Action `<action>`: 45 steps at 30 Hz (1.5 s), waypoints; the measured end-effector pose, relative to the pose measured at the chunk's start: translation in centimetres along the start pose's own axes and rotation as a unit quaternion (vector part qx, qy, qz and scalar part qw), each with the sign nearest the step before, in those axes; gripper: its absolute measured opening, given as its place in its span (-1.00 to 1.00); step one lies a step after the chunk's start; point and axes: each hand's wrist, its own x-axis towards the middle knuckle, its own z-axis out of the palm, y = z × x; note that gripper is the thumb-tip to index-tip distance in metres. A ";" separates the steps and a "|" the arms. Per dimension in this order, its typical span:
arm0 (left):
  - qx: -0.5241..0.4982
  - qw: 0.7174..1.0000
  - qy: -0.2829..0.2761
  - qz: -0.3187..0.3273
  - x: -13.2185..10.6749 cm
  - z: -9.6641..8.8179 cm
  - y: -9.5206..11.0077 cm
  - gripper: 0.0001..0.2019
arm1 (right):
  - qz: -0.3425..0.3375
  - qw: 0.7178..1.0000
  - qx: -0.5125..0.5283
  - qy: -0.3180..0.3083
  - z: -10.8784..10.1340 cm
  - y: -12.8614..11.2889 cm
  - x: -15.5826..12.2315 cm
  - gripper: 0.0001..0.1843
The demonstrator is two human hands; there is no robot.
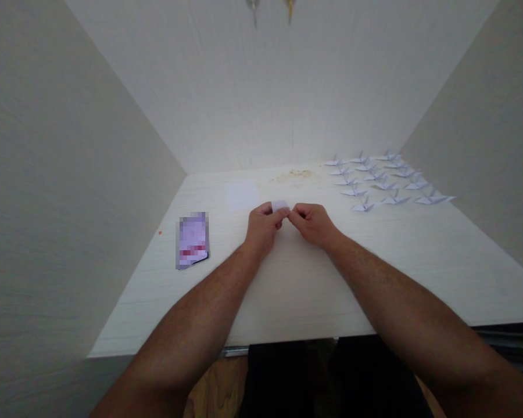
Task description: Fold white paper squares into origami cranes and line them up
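Observation:
A small folded piece of white paper is pinched between the thumb and fingers of my left hand, above the middle of the white table. Close beside it, my right hand has its fingers curled and its fingertips at the paper's right edge. Both hands partly cover the paper, so its full shape is hidden. Just behind my left hand lies a flat square sheet of white paper. To the right, several folded white paper cranes stand in rows.
A phone-like rectangle, its surface blurred, lies at the left of the white table. Pale walls enclose the table at the left, back and right. Light brown marks show near the back wall. A tiny red speck lies at the left edge.

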 end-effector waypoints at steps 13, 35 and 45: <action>0.102 0.994 -0.032 0.018 0.0 -0.4 0.2 -0.77 | 0.064 0.988 0.135 0.046 -0.7 0.5 0.2 -0.77; 0.002 0.999 -0.047 0.004 0.0 -0.1 0.1 -0.85 | 0.073 0.967 0.243 0.005 -0.5 1.3 0.4 -0.86; 0.072 0.995 -0.058 0.041 -0.3 0.1 0.4 -0.83 | 0.116 0.967 0.226 0.036 -0.4 0.4 0.4 -0.80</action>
